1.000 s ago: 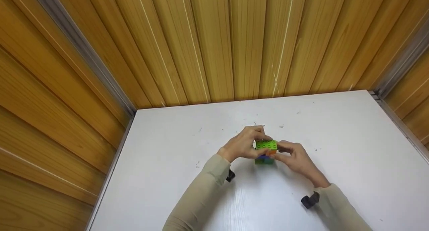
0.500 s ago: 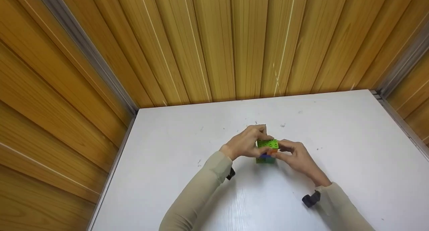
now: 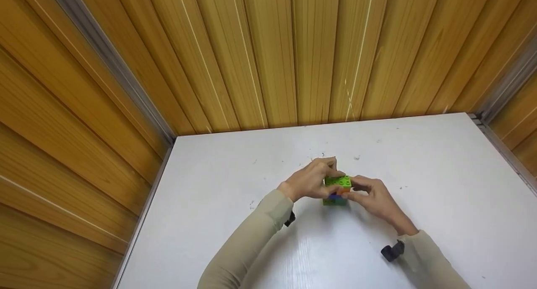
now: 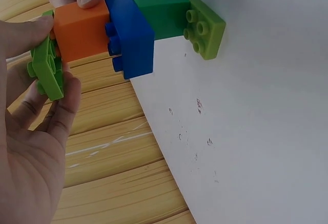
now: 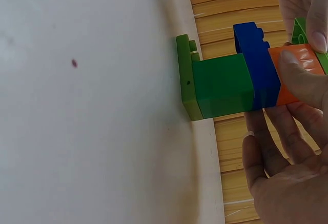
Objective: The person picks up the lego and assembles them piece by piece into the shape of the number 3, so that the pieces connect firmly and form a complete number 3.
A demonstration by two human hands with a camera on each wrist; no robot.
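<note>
A small tower of toy building bricks stands on the white table. From the bottom it has a flat light green brick, a dark green brick, a blue brick and an orange brick. Over the orange one, a second light green brick sits slightly tilted and overhanging, its hollow underside partly showing in the left wrist view. My left hand pinches this top brick between thumb and fingers. From the other side, my right hand grips the orange brick, its thumb flat on one face.
The white table carries small dark marks and scuffs. Wood-patterned panels rise behind it and at both sides, with grey metal rails at the corners. A black wrist camera juts from the right sleeve.
The head view has drifted a little, so everything sits slightly farther right. Both hands keep their hold on the bricks.
</note>
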